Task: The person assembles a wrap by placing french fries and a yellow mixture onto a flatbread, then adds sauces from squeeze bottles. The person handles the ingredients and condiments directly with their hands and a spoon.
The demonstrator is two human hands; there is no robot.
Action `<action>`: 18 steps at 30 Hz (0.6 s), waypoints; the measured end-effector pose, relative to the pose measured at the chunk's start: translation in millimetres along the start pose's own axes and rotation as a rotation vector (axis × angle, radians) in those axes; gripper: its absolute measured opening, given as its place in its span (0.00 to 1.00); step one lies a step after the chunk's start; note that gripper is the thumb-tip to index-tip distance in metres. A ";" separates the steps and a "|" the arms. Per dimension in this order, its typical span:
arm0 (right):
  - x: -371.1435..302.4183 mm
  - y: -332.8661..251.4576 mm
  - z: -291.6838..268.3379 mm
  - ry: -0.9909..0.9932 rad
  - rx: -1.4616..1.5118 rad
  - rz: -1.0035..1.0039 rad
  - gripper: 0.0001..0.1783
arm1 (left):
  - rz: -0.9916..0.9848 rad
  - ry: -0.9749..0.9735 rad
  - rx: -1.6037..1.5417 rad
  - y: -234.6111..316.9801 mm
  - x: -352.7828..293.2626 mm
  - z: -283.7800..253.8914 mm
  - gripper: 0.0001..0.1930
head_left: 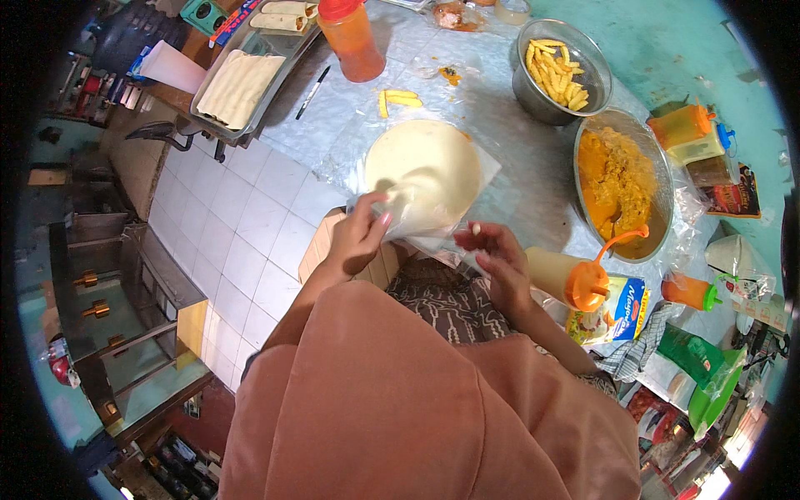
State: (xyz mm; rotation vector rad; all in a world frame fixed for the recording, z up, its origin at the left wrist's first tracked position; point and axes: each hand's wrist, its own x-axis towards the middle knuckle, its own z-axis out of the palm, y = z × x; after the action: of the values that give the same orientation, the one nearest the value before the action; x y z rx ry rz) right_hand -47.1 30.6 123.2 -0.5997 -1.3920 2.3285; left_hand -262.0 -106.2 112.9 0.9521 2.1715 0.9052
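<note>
While the hands flank its near edge, pale round flatbread, tabletop.

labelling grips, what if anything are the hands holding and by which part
Left hand seems to pinch clear plastic by its near edge; whether right hand holds any is unclear.

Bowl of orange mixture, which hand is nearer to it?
Right. The right hand is left of the bowl; the left hand is farther left, by the flatbread.

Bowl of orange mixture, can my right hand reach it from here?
Likely yes: your right hand is left of the bowl, and the orange-capped squeeze bottle is nearer you, seemingly off the direct path.
</note>
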 end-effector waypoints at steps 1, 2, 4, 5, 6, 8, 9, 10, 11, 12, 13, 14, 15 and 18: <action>14.6 1.0 3.6 0.009 -0.117 -0.056 0.24 | -0.188 -0.068 0.181 -4.5 -14.3 -12.8 0.21; 35.2 3.0 8.1 0.019 -0.235 -0.111 0.25 | -0.206 -0.077 0.403 -18.7 -25.9 -17.7 0.20; 72.8 12.9 14.8 0.070 -0.609 -0.247 0.25 | -0.281 -0.153 0.700 -63.4 -52.7 -31.1 0.16; 93.0 27.5 13.6 0.134 -0.875 -0.333 0.25 | -0.322 -0.230 0.771 -84.7 -60.6 -40.0 0.14; 106.4 34.8 19.3 0.199 -1.145 -0.417 0.26 | -0.364 -0.151 0.730 -92.2 -69.0 -45.9 0.12; 119.6 45.3 28.1 0.286 -1.445 -0.417 0.28 | -0.443 0.003 0.653 -102.3 -79.5 -58.0 0.11; 122.4 50.0 32.6 0.323 -1.602 -0.409 0.30 | -0.426 0.115 0.569 -105.4 -80.9 -61.7 0.10; 125.8 53.8 34.3 0.288 -1.635 -0.381 0.31 | -0.407 0.225 0.487 -106.9 -78.0 -66.7 0.09; 129.1 56.5 34.2 0.255 -1.665 -0.352 0.33 | -0.384 0.332 0.408 -107.0 -72.3 -73.0 0.09; 128.6 58.7 34.4 0.216 -1.702 -0.322 0.35 | -0.318 0.413 0.314 -108.1 -64.8 -77.6 0.07; 127.0 58.8 34.7 0.208 -1.713 -0.299 0.36 | -0.207 0.535 0.250 -94.8 -52.7 -79.3 0.07; 126.0 58.2 33.7 0.206 -1.731 -0.274 0.37 | -0.094 0.583 0.336 -77.8 -37.4 -83.5 0.06; 124.5 56.9 34.3 0.200 -1.746 -0.253 0.39 | 0.045 0.660 0.389 -77.1 -20.5 -86.4 0.06; 111.0 59.2 32.0 0.247 -1.863 -0.303 0.38 | 0.287 0.801 0.509 -59.5 41.6 -97.6 0.02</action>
State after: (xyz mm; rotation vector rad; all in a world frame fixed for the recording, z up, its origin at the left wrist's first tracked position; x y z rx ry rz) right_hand -162.9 36.8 65.1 -0.8610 -2.8209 0.1178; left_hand -379.5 -137.3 114.8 1.3219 3.1037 0.9976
